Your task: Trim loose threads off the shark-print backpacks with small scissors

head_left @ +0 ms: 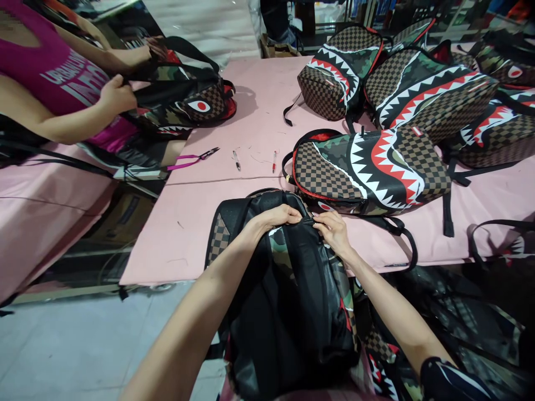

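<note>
A black backpack (pixel 259 317) with checkered and camouflage sides leans against the near table edge, its back panel and straps facing me. My left hand (pixel 282 216) is closed in a pinch on black material near the top of this backpack. Just to its right, my right hand (pixel 334 229) pinches the same short black piece from the other side. Whether that piece is a strap end or a seam edge, I cannot tell; the fingertips partly hide it. Right beyond my hands lies a checkered backpack (pixel 330 167) with a shark-mouth print and red-edged opening.
More shark-print backpacks (pixel 430 89) are piled at the back right of the pink table (pixel 200 223). Magenta-handled snips (pixel 194 159) and two pens (pixel 275 161) lie mid-table. At left, a person (pixel 75 83) handles another backpack (pixel 196 103). Dark bags (pixel 455 312) sit below, right.
</note>
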Available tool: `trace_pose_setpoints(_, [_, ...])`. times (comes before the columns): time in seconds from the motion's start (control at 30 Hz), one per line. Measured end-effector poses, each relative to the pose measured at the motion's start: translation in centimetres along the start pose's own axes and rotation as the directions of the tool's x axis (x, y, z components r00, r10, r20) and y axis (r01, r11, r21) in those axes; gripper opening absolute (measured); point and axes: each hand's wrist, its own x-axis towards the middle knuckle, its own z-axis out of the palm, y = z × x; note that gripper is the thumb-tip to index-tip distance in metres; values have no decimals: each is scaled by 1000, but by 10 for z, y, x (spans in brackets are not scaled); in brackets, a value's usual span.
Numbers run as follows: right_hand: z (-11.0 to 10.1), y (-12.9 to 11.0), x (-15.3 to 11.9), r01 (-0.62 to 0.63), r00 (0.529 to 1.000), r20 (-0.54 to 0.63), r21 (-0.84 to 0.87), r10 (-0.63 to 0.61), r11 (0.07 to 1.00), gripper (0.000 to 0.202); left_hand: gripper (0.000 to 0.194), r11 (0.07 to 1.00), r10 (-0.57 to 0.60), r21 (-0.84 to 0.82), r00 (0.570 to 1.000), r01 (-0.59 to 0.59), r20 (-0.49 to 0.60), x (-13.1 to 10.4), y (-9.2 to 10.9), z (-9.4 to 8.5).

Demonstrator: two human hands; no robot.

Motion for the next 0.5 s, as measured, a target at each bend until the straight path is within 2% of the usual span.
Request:
trace_pose_setpoints(0.27, [-3, -2, 4, 69, 997, 24, -17, -69, 997, 14, 24, 1000, -12, -3, 1000, 12, -14, 1, -1, -1])
trace_pose_setpoints(0.5, [-2, 0, 1, 23, 999, 45, -6, -23, 1000, 15, 27, 1000, -13, 7, 1000, 13, -9, 1, -1, -1])
